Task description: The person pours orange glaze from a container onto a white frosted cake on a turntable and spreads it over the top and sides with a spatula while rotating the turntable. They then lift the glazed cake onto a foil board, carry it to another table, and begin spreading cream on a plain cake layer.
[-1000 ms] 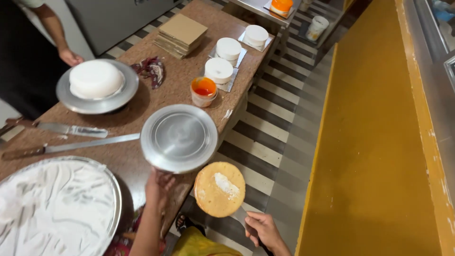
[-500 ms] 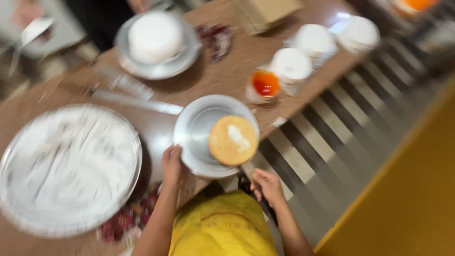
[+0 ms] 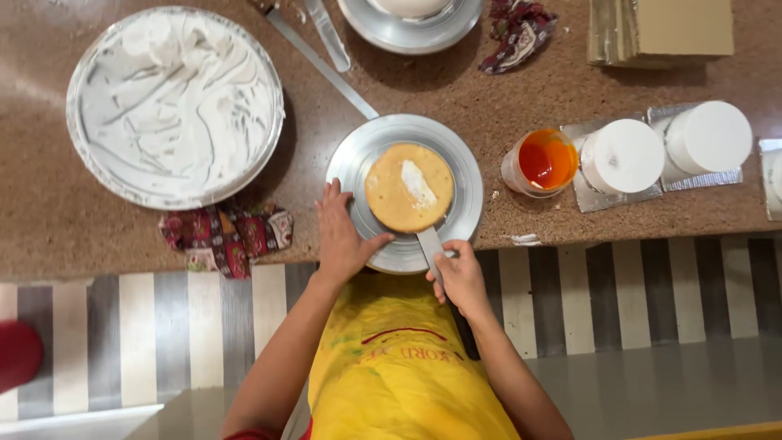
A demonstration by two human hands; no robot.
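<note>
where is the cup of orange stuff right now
In the head view the orange-filled cup stands on the brown counter, just right of the round metal turntable and left of the white cylinder on foil.

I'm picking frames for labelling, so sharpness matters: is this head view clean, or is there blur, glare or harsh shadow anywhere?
Head view: sharp on the sponge round, the metal turntable and both hands, left hand and right hand; soft glare on the counter at upper left; mild shadow beside the cream pan; a red blob at the left edge is out of focus.
</note>
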